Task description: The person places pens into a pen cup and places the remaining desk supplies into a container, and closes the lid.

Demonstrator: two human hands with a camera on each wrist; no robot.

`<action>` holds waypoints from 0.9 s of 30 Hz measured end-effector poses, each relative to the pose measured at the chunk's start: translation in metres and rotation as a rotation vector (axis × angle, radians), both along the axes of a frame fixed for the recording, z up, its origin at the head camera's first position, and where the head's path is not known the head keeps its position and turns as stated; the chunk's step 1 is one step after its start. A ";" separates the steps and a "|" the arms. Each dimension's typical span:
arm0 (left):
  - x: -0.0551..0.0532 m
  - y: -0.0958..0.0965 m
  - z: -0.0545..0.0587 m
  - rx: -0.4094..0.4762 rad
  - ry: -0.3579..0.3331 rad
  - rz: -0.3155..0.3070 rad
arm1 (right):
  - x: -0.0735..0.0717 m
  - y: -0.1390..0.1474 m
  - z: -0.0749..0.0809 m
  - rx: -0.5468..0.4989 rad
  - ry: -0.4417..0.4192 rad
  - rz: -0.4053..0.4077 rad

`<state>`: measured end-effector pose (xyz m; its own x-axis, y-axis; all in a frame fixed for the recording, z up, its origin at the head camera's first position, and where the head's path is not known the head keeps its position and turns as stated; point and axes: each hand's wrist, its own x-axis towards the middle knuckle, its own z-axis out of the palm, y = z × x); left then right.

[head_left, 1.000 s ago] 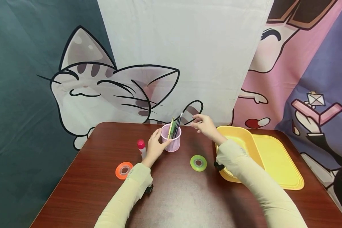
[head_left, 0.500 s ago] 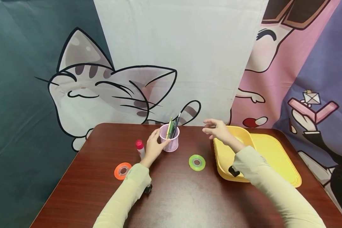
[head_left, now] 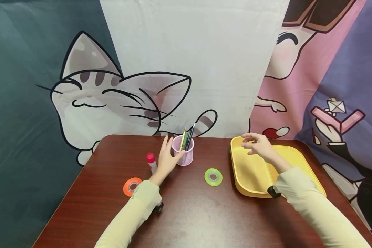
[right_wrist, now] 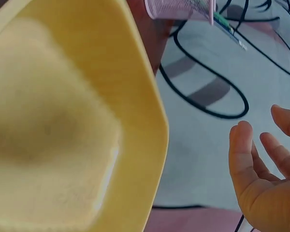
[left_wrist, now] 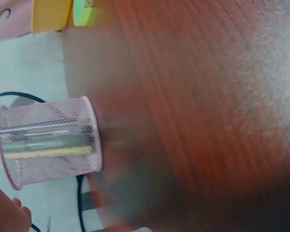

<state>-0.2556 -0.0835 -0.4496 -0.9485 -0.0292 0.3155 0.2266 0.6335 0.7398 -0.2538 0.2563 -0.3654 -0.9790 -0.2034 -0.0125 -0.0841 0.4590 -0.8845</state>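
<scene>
A pink mesh pen cup (head_left: 186, 159) stands upright at the back of the table, holding several pens (head_left: 186, 140). My left hand (head_left: 166, 161) is at its left side, fingers extended and thumb overlapping the cup's front in the head view. In the left wrist view, part of that hand (left_wrist: 7, 212) shows at the lower left, apart from the mesh. Over the far end of a yellow bin (head_left: 235, 172) hovers my right hand (head_left: 260, 147), fingers loosely bent around nothing. The right wrist view shows this hand (right_wrist: 268, 188) beyond the bin's rim.
A glue stick with a red cap (head_left: 151, 162) stands just left of my left hand. An orange tape roll (head_left: 127, 187) lies at the left, a green one (head_left: 213, 177) between cup and bin. A yellow lid or tray (head_left: 300, 155) is right of the bin. Cartoon cloth hangs behind.
My right hand has moved right, from beside the pen cup to over the yellow bin. The left hand's fingers have spread away from the cup. The cup stays in place.
</scene>
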 end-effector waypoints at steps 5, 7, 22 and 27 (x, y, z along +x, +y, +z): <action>0.006 0.000 0.014 -0.020 0.036 -0.042 | 0.006 0.020 0.000 -0.002 0.007 -0.022; 0.009 -0.001 0.019 -0.031 0.059 -0.056 | 0.008 0.026 -0.001 -0.006 0.014 -0.031; 0.030 -0.035 0.041 -0.091 0.360 -0.110 | 0.020 0.070 -0.011 0.053 0.018 -0.095; 0.034 -0.047 0.041 -0.101 0.423 -0.069 | 0.023 0.080 -0.017 0.077 0.014 -0.114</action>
<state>-0.2221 -0.1309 -0.4085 -0.7341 0.0807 0.6742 0.5405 0.6704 0.5084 -0.2305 0.3364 -0.3824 -0.9959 -0.0896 -0.0098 -0.0396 0.5326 -0.8455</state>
